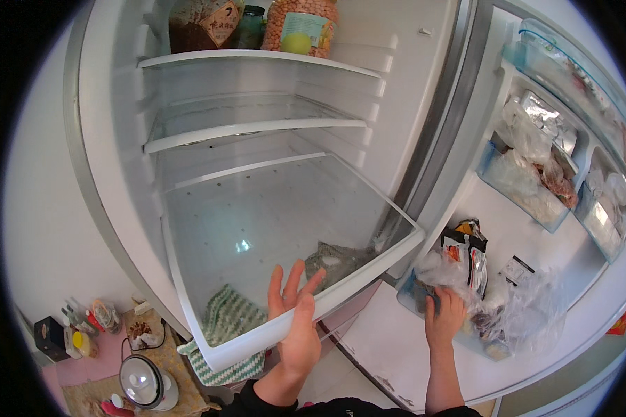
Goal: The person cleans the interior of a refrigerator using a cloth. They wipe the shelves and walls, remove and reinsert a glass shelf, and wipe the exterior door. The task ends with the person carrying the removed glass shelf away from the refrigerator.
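Note:
My left hand grips the white front rim of a glass refrigerator shelf, which juts out at an angle. The thumb lies over the rim, and the fingers seem to show through the glass. Beneath the front left corner hangs a green-and-white striped cloth, partly seen through the glass. A crumpled greyish piece shows near the front rim; whether it lies on or under the glass I cannot tell. My right hand reaches into the lower door bin, its fingers among clear plastic bags and beside black food packets.
Higher door bins hold bagged food. On the top shelf stand a jar of pinkish nuts, a dark jar and a green round fruit. At lower left, a lidded electric cooker and several jars sit on a covered table.

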{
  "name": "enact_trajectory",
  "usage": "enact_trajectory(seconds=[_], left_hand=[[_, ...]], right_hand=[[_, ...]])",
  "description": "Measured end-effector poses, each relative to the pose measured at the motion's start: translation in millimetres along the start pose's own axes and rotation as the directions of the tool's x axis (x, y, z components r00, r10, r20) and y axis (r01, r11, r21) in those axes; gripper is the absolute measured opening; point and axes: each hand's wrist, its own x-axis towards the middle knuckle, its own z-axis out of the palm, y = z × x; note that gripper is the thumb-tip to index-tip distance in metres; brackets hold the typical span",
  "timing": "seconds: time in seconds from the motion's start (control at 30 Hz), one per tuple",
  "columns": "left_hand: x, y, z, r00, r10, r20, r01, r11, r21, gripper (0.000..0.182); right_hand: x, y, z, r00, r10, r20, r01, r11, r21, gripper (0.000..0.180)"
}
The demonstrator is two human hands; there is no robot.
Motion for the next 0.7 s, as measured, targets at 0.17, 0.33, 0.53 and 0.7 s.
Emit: enact_trajectory(seconds=[0.17, 0.33, 0.53, 0.7], left_hand=[[1.0, 3.2, -3.8, 1.000, -0.017, 0.023, 0.016, 1.000, 0.015, 0.062], [-1.3, 1.1, -3.2, 1.000, -0.006, -0.003, 0.006, 0.998, -0.057, 0.062], [0.7, -13.4, 4.6, 1.000, -0.010, 0.030, 0.014, 0.989, -0.150, 0.062], [10.6, 11.6, 16.8, 0.995, -0.090, -0.040, 0.086, 0.991, -0.108, 0.063]], right_hand=[[-0.2, -4.1, 4.7, 1.000, 0.021, 0.007, -0.021, 1.000, 0.012, 0.027], [-3.6, 2.3, 9.4, 0.999, 0.033, 0.033, -0.033, 0.999, 0.019, 0.025], [-9.0, 5.7, 5.3, 0.997, 0.071, 0.010, -0.072, 0.997, 0.010, 0.023], [17.8, -38.3, -3.4, 0.991, 0.133, 0.034, -0.134, 0.889, 0.438, 0.021]])
